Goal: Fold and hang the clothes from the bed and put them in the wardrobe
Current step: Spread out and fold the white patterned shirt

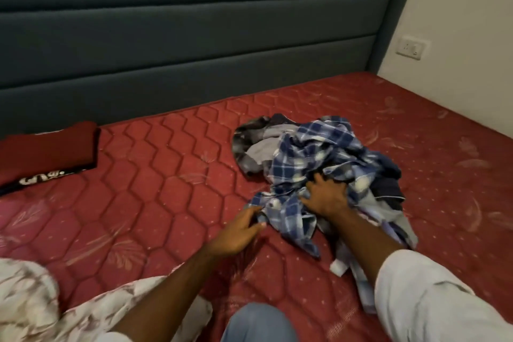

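1. Head view: the plaid shirt (311, 153) is lying atop the clothes pile (319, 169) on the bed (166, 153).
2. The left hand (238, 233) is pinching the shirt's edge.
3. The right hand (326, 194) is gripping its middle.

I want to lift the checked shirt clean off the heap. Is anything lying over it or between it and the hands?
Nothing visible: the checked shirt lies on top of the heap, the right hand grips it and the left hand pinches its edge.

On the red quilted mattress (155, 164), a heap of crumpled clothes topped by a blue-and-white checked shirt (313, 158) lies at two o'clock. A folded dark-red garment (47, 150) lies at ten o'clock, against the grey padded headboard (180, 36) behind. A crumpled floral sheet (41, 300) lies at seven o'clock.
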Demonstrator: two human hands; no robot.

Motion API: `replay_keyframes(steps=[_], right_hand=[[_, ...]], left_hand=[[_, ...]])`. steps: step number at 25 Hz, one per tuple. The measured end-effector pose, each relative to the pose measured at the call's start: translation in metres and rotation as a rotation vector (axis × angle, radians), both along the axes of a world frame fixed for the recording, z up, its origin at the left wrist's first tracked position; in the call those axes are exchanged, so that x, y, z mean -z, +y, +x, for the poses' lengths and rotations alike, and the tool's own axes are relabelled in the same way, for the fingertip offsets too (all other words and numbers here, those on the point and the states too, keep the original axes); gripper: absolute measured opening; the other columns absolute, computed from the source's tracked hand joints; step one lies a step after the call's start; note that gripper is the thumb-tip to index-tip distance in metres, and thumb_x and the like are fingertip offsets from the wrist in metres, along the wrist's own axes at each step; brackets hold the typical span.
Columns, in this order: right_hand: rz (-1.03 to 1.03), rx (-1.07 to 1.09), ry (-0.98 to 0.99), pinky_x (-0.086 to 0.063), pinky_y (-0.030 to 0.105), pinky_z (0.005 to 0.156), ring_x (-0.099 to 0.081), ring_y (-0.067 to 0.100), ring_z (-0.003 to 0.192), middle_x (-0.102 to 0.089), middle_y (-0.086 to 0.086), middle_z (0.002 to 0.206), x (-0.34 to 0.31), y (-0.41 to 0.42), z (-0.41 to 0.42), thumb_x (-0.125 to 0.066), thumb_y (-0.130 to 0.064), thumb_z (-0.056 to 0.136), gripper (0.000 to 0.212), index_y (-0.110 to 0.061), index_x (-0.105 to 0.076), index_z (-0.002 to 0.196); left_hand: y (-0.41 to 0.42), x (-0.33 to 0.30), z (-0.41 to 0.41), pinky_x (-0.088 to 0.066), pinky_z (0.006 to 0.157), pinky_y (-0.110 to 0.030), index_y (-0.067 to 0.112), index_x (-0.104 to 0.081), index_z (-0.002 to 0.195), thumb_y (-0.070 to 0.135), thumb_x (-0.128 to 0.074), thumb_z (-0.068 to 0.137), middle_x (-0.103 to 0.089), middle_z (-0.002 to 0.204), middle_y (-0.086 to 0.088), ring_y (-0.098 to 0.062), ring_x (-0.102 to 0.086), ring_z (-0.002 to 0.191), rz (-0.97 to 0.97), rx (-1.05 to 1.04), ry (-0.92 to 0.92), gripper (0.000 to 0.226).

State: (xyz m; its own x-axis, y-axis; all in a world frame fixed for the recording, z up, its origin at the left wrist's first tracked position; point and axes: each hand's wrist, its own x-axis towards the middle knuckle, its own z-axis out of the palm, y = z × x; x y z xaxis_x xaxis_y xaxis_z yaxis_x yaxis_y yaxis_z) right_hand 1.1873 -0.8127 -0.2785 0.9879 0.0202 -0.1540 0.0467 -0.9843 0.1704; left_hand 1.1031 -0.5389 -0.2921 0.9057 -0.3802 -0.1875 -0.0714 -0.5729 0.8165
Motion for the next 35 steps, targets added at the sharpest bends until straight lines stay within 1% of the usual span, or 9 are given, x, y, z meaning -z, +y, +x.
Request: replay_keyframes(steps=[5,8,15,19,22,26,30,32,35], right_hand=[[-0.232,0.204,0.146,-0.026,0.071,0.11,-0.032,0.041,0.142,-0.035,0.01,0.158,-0.025,0.029,0.006,-0.039,-0.041,0.106,0.047,-0.023,-0.051,0.147],[-0.427,-0.142,0.167,-0.03,0.061,0.113,-0.053,0.034,0.13,-0.061,0.006,0.138,-0.046,0.103,-0.026,-0.05,-0.031,0.103,0.033,-0.019,-0.062,0.131],[0.646,-0.727,0.56,-0.046,0.027,0.076,-0.066,0.021,0.095,-0.069,0.013,0.105,-0.046,0.331,-0.133,-0.065,-0.026,0.099,0.02,-0.011,-0.065,0.111],[0.562,-0.891,0.629,-0.049,0.041,0.097,-0.062,0.026,0.114,-0.065,0.008,0.127,-0.005,0.43,-0.2,-0.064,-0.074,0.077,0.078,-0.021,-0.052,0.133],[0.604,-0.843,0.772,-0.049,0.035,0.102,-0.06,0.026,0.124,-0.06,0.008,0.141,0.004,0.445,-0.23,-0.073,-0.046,0.082,0.084,-0.013,-0.039,0.151],[1.055,-0.416,1.26,-0.059,0.034,0.089,-0.072,0.022,0.101,-0.073,0.011,0.119,-0.036,0.427,-0.207,-0.07,-0.003,0.09,0.03,-0.008,-0.072,0.119],[0.822,-0.256,0.587,-0.057,0.032,0.058,-0.066,0.021,0.074,-0.071,0.011,0.1,-0.04,0.389,-0.156,-0.064,-0.008,0.089,0.023,-0.013,-0.074,0.108],[0.534,-0.349,0.293,-0.056,0.033,0.083,-0.062,0.029,0.105,-0.063,0.012,0.126,-0.027,0.384,-0.146,-0.058,-0.026,0.082,0.049,-0.019,-0.063,0.13],[0.718,-0.491,0.335,-0.047,0.039,0.099,-0.056,0.027,0.122,-0.058,0.003,0.128,-0.029,0.408,-0.17,-0.066,-0.034,0.094,0.042,-0.02,-0.06,0.133]], left_hand=[[0.072,0.019,-0.008,-0.043,0.101,-0.042,0.021,-0.061,0.128,0.065,-0.035,0.087,-0.06,0.122,-0.001,-0.02,-0.055,0.116,0.321,0.139,-0.21,0.066],[0.135,0.004,-0.032,-0.04,0.094,-0.04,0.032,-0.062,0.122,0.063,-0.02,0.084,-0.059,0.122,0.007,-0.019,-0.053,0.121,0.555,-0.001,-0.317,0.064],[0.313,-0.037,-0.152,-0.034,0.102,-0.05,0.031,-0.057,0.128,0.042,-0.043,0.093,-0.051,0.136,0.006,-0.023,-0.048,0.129,0.9,-0.41,-0.265,0.039],[0.405,-0.034,-0.229,-0.045,0.096,-0.04,0.033,-0.044,0.145,0.04,-0.049,0.094,-0.054,0.139,0.004,-0.022,-0.054,0.127,0.87,-0.434,-0.079,0.052],[0.432,-0.022,-0.27,-0.049,0.09,-0.037,0.032,-0.03,0.155,0.058,-0.042,0.085,-0.063,0.131,-0.001,-0.026,-0.063,0.115,0.844,-0.407,-0.061,0.076],[0.436,0.001,-0.289,-0.046,0.086,-0.041,0.026,-0.045,0.137,0.056,-0.051,0.089,-0.064,0.114,0.001,-0.026,-0.063,0.104,0.824,-0.597,-0.239,0.057],[0.436,0.007,-0.299,-0.042,0.098,-0.051,0.019,-0.045,0.142,0.053,-0.06,0.087,-0.048,0.14,-0.007,-0.033,-0.05,0.124,0.793,-0.939,-0.306,0.066],[0.444,0.008,-0.297,-0.036,0.106,-0.055,0.023,-0.033,0.151,0.056,-0.073,0.079,-0.042,0.15,-0.004,-0.031,-0.043,0.136,0.678,-1.024,-0.093,0.088],[0.448,0.001,-0.292,-0.043,0.099,-0.047,0.027,-0.049,0.137,0.059,-0.069,0.069,-0.062,0.13,0.003,-0.027,-0.058,0.122,0.524,-0.9,0.032,0.077]])
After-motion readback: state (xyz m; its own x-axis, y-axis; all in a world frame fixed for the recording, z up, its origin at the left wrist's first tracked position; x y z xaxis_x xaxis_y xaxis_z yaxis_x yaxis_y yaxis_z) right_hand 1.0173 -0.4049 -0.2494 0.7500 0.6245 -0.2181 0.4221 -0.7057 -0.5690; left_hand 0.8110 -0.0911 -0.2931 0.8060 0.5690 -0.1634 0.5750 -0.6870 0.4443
